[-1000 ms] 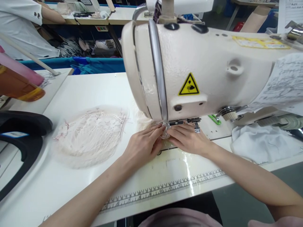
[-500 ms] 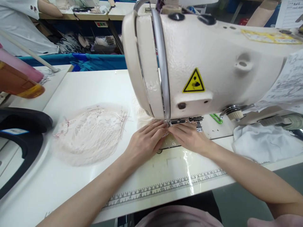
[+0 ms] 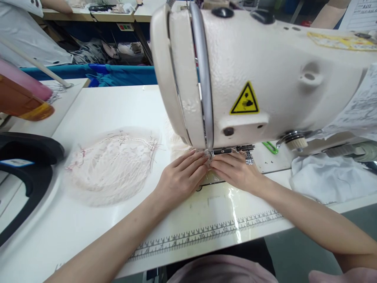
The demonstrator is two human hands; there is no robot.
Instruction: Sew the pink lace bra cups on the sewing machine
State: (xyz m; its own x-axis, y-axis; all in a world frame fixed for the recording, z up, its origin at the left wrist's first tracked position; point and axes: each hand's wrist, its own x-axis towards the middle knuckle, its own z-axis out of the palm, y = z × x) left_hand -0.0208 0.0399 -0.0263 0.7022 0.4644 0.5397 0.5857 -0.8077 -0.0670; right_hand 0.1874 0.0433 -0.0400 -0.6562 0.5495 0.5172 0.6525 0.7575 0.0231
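A cream sewing machine (image 3: 259,74) fills the upper right of the view. Under its head, my left hand (image 3: 181,177) and my right hand (image 3: 235,171) lie side by side, fingers stretched flat and pressed on a small piece of pale lace fabric (image 3: 176,142) at the presser foot (image 3: 219,150). Most of that piece is hidden beneath my fingers and the machine head. My fingertips nearly meet just in front of the needle area.
A stack of pale lace pieces (image 3: 113,165) lies to the left on the white table (image 3: 97,224). White cloth (image 3: 326,179) sits at right. A ruler strip (image 3: 206,236) runs along the front edge. A black curved object (image 3: 26,169) and another person's white garment (image 3: 23,35) are at left.
Both hands have crept slightly forward toward the presser foot, and the small lace piece seen between my fingers earlier is now covered. The camera has tipped a little.
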